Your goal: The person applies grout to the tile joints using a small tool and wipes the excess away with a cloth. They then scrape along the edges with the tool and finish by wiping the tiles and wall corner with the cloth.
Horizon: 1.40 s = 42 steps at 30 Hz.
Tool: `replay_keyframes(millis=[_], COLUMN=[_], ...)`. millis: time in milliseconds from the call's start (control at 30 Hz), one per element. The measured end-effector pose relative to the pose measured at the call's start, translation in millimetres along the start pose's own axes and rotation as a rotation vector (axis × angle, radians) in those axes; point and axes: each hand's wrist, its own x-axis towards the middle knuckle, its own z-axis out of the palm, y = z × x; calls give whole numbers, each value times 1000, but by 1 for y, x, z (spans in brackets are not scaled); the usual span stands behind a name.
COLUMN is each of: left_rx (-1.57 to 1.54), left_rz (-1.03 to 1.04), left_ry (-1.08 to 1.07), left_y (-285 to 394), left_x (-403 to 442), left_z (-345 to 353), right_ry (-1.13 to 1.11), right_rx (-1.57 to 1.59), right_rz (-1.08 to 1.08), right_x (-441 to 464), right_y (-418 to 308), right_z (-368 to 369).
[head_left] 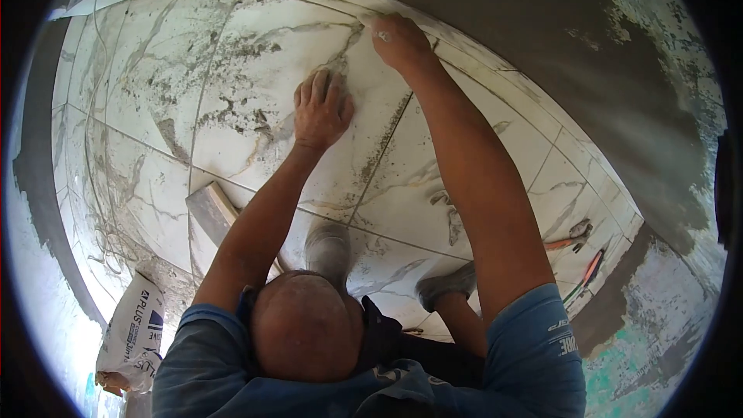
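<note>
My left hand (321,110) lies on a white marble-patterned floor tile (271,120), its fingers stretched forward. Crumbs of grey mortar dirt are scattered over the tile beside it. Farther forward and to the right, my right hand (398,40) is closed at the skirting tile strip (472,50) along the foot of the wall. Its knuckles carry a whitish smear. Whatever its fingers grip, if anything, is hidden beneath the hand.
A flat board-like tool (213,213) lies by my left forearm. To the right are an orange-handled tool (569,240) and a red-and-green tool (592,269). A printed bag (135,333) stands lower left; a thin cable (91,108) runs along the left. The wall has grey plaster (495,8).
</note>
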Motion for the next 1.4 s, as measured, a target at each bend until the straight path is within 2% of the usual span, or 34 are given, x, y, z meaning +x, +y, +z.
replay_keyframes(millis=[167,233,300,367,433,500,567,600,667,700,767,833,867,933,1033,1100,1167,1200,1267,1300,1400], left_rx=[-29,-22,-32,-46,-36,-50,-63,-44,-31,-12,11,11,5,15,12,7,19,7,42,50,49], left_rz=[10,19,21,25,27,24,18,8,1,-3,-1,17,23,28,32,24,23,22,-5,-3,1], left_ry=[-11,10,13,26,11,16,23,11,6,11,3,13,13,14,13,17,8,9,8,6,-10], left_y=[-3,-6,-7,-7,-9,-9,-7,-5,-1,0,0,-2,-2,-3,-3,-5,-3,-1,2,2,0], left_x=[0,-2,-2,-1,-4,-4,-3,-3,2,1,0,3,0,0,-1,1,0,-1,1,2,0], left_z=[1,3,3,4,4,4,3,1,1,2,1,2,2,2,3,3,2,2,3,3,3], right_ry=[-60,31,-201,-185,-377,-359,-568,-569,-382,-364,-476,-406,-408,-231,-238,-374,-410,-415,-457,-519,-377], right_rx=[-14,42,-110,-62,-188,-189,-393,-404,-312,-213,-167,-123,-115,-159,-26,-72,-184,-193,-426,-375,-160], right_rz=[-48,-194,-112,-152,-10,17,143,148,-3,-23,96,14,11,-182,-180,-93,-82,-75,-17,82,-31], right_x=[-16,-40,-60,-92,-118,-159,-188,-195,-210,-193,-146,-109,-97,-84,-118,-151,-198,-204,-216,-199,-154], right_y=[23,55,86,120,136,179,188,199,226,194,140,108,111,123,152,182,233,233,235,207,162], right_z=[-11,-18,-33,-46,-78,-94,-132,-131,-118,-119,-106,-89,-75,-46,-55,-86,-109,-116,-133,-136,-103])
